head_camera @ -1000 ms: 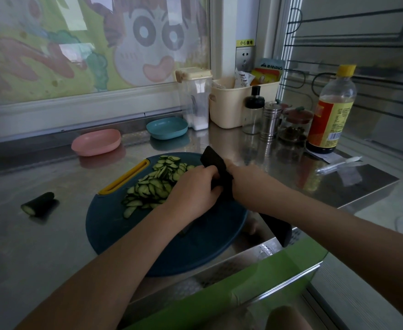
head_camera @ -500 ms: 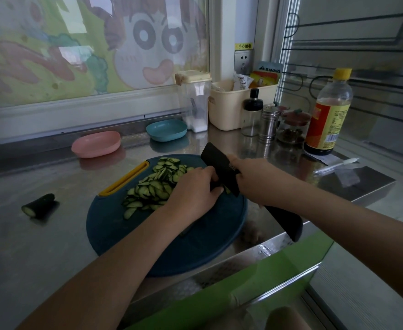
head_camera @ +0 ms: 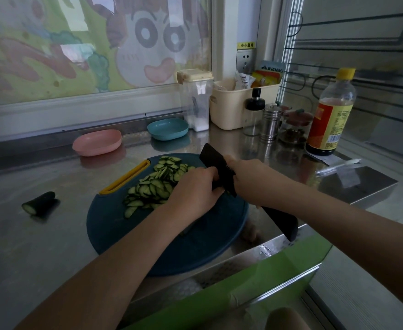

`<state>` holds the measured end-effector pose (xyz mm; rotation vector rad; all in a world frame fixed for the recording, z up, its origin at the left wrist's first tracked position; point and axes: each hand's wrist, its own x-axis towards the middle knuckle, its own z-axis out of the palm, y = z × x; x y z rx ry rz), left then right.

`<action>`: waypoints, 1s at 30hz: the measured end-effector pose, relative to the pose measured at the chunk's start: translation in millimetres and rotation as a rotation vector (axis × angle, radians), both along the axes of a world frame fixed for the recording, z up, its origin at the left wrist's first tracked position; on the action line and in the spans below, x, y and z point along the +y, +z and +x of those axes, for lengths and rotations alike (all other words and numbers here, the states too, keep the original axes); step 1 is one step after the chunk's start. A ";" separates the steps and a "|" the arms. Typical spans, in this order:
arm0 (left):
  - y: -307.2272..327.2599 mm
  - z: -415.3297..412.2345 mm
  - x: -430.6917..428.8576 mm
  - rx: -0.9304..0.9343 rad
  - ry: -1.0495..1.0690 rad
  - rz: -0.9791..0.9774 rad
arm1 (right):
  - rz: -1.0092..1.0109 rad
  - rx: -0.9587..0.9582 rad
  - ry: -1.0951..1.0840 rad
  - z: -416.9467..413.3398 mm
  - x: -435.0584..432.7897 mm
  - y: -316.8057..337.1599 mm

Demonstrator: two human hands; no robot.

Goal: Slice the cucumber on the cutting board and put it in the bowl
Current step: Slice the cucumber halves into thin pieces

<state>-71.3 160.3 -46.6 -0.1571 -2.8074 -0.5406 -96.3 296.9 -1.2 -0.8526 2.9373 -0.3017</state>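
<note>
A round dark-blue cutting board (head_camera: 115, 225) with a yellow handle slot lies on the steel counter. Several thin cucumber slices (head_camera: 155, 184) are piled on its far left part. My left hand (head_camera: 193, 194) sits on the board with curled fingers, holding down a cucumber piece that is almost fully hidden under it. My right hand (head_camera: 245, 179) grips a black knife (head_camera: 213, 160), whose blade stands right against my left fingers. A pink bowl (head_camera: 97, 142) and a teal bowl (head_camera: 167, 129) stand behind the board.
A cucumber end piece (head_camera: 40, 202) lies on the counter left of the board. At the back right stand a salt container (head_camera: 197, 101), a beige basket (head_camera: 229, 108), small seasoning jars (head_camera: 270, 122) and a sauce bottle (head_camera: 330, 115). The counter edge (head_camera: 243, 256) runs just below the board.
The knife blade has shifted slightly against my left fingers, with its tip a little further back. Both hands stay in the same place on the board.
</note>
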 end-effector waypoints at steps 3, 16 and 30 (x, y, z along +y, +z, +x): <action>0.4 0.2 0.9 -0.001 -0.005 -0.011 | 0.031 0.021 0.012 0.0 -3.6 -5.7; 10.0 8.0 -3.9 -0.008 -0.002 0.018 | -0.100 -0.053 -0.036 3.2 7.9 -11.7; 9.6 8.9 -2.3 -0.018 0.015 0.030 | -0.091 -0.074 -0.037 0.2 10.6 1.9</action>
